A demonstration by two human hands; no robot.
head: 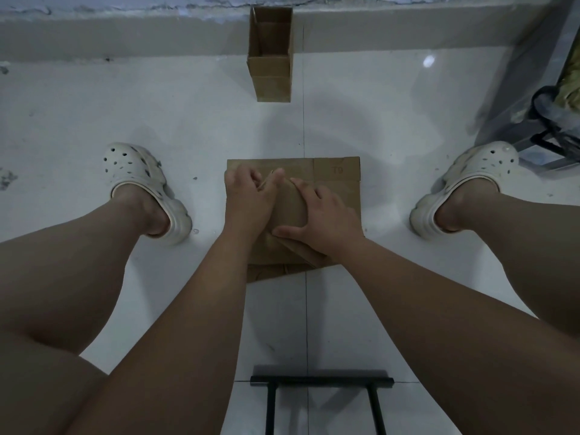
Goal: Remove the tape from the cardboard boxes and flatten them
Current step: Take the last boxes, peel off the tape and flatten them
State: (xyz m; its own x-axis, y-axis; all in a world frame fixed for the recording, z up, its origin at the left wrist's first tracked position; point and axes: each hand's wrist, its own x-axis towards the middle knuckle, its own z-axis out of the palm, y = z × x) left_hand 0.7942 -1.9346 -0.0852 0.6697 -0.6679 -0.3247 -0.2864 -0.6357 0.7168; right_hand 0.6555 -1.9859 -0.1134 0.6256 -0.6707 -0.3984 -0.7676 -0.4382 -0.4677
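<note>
- The left hand (248, 196) has its fingers curled and pinches a thin tan strip (270, 179) at the ten o'clock corner of the flattened brown cardboard box (339, 186). It looks like tape, though from here I cannot be sure it is not a flap edge.
- I'd say the strip should be pulled low and slowly along the cardboard towards twelve o'clock. A steep tug would likely tear the paper face or snap the strip short.
- The box lies flat on the floor between the person's feet. A creased flap shows at its six o'clock edge, so this one seems nearly done.
- The right hand (320, 215) is open, fingers spread and palm pressed on the cardboard just at three o'clock of the left hand. Its job, as I read it, is to pin the sheet so it cannot slide, and it would do that best close to the peel line.
- A white perforated clog (138, 180) stands at nine o'clock of the box, well apart from it.
- The glossy white tiled floor (94, 105) looks slick, so the sheet could skate if the pressing hand eases off.
- A tall open-topped brown cardboard carton (271, 76) stands upright at twelve o'clock against the grey wall base (125, 36), not yet flattened.
- A black metal bar frame (320, 381) lies at six o'clock, near the person.
- The second white clog (480, 171) sits at three o'clock.
- A dark metal rack (552, 133) stands at two o'clock, and I cannot make out what it holds.
</note>
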